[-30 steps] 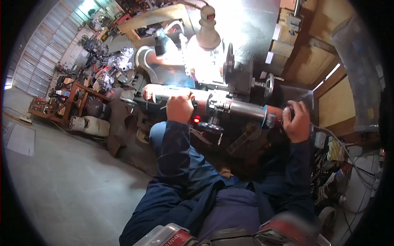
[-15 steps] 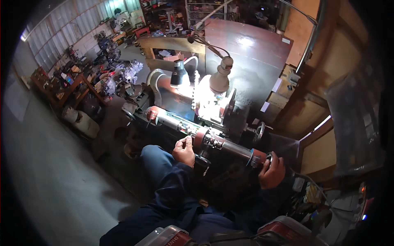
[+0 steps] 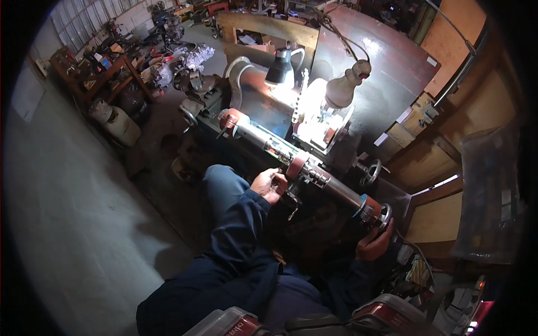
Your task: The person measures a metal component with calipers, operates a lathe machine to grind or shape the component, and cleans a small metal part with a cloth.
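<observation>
A long machine with a shiny steel cylinder (image 3: 343, 193) runs slantwise before me, with red housings at both ends and a red collar (image 3: 297, 167) midway. My left hand (image 3: 269, 186) is just left of and below this collar, beside a small dark crank handle (image 3: 292, 199). Its fingers are curled in, and what they hold, if anything, is hidden. At the right end, my right hand (image 3: 374, 243) has its fingers on the lower rim of a metal handwheel (image 3: 385, 217). Part of that hand is in shadow.
A black lamp (image 3: 280, 71) and a beige lamp (image 3: 343, 89) light the machine's brightly glaring head. Another handwheel (image 3: 371, 172) stands behind the cylinder. A large metal panel (image 3: 386, 56) rises at the back. Wooden framing (image 3: 431, 224) closes the right; gas cylinders (image 3: 116, 123) stand left.
The view has shifted, so the machine sits differently in it. My left hand has drawn down from the shaft, its fingers curling. My right hand has slid lower round the handwheel's rim.
</observation>
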`<act>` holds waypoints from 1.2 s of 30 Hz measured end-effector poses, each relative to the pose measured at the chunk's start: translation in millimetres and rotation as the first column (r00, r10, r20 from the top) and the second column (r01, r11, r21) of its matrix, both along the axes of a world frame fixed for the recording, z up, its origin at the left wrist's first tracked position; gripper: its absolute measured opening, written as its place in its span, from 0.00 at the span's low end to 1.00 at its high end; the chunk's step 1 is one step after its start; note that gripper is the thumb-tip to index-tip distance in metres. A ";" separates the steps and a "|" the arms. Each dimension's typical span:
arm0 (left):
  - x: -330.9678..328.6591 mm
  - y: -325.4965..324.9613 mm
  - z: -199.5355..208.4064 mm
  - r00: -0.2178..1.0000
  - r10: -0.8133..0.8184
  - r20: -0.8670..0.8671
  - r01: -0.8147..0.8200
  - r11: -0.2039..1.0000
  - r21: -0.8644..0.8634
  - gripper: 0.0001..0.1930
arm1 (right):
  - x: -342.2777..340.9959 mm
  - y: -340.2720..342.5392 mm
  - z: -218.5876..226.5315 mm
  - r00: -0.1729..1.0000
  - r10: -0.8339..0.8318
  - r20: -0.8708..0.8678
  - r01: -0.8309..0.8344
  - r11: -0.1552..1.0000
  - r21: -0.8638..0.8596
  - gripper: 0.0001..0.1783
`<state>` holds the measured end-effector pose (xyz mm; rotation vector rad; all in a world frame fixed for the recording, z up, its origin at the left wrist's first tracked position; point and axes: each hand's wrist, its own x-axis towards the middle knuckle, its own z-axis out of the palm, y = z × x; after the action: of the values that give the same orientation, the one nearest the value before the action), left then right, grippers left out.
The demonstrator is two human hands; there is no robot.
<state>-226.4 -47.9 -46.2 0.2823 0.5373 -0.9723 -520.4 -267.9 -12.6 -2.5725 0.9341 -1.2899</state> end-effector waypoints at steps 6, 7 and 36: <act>-8.7 -2.8 31.5 0.735 0.215 0.643 -0.532 0.771 0.350 0.10 | -8.8 -6.4 -55.7 0.997 0.024 0.076 -0.019 0.997 -0.074 0.32; -8.7 2.6 34.8 0.610 0.072 0.789 -0.586 0.712 0.387 0.08 | -8.8 -12.6 -81.4 0.988 0.058 0.142 -0.053 0.998 -0.038 0.32; 31.3 -0.6 93.2 -0.487 -0.846 0.217 -0.827 0.526 0.196 0.04 | 4.9 -11.4 7.3 0.938 0.107 0.330 -0.235 0.896 0.377 0.29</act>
<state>-195.1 -48.5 47.0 2.2525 -1.2680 0.3927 -515.5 -279.3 -5.3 -2.0169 0.7932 -1.2324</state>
